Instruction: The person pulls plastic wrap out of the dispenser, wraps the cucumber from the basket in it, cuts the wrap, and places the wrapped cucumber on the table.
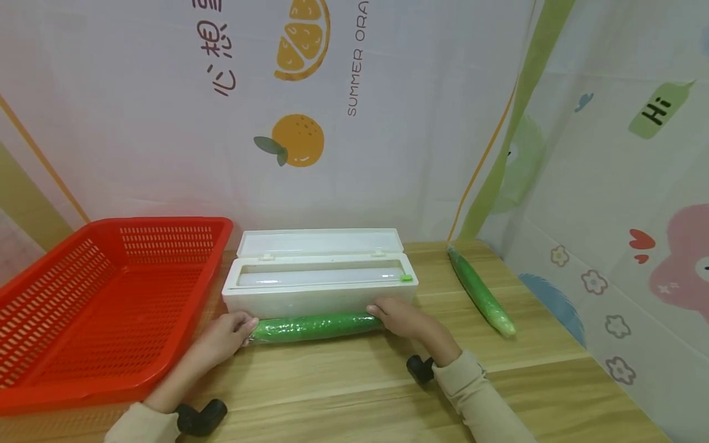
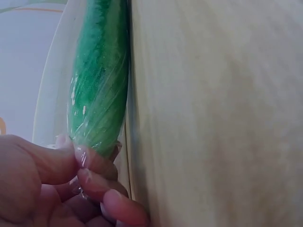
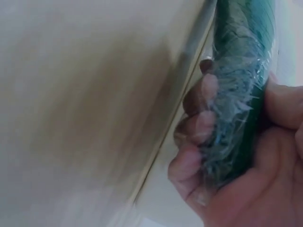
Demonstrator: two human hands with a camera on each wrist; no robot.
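A green cucumber point(image 1: 316, 328) in clear plastic wrap lies crosswise between both hands, just in front of a white cling film box point(image 1: 310, 301). At its left end my left hand point(image 1: 224, 335) pinches the wrap between thumb and fingers; in the left wrist view the film is gathered and twisted at the tip of the cucumber point(image 2: 99, 85). My right hand point(image 1: 404, 319) grips the other end, fingers curled round it. Crumpled film covers that end of the cucumber point(image 3: 236, 94) in the right wrist view. The box's lid point(image 1: 320, 242) stands raised, with the film roll point(image 1: 321, 277) showing inside.
A red plastic basket point(image 1: 216, 271) stands at the left, close to my left forearm. Another wrapped cucumber point(image 1: 480, 292) lies on the wooden table point(image 1: 332, 400) at the right. A green slider point(image 1: 406, 278) sits on the box's right end. Printed cloth hangs behind the table.
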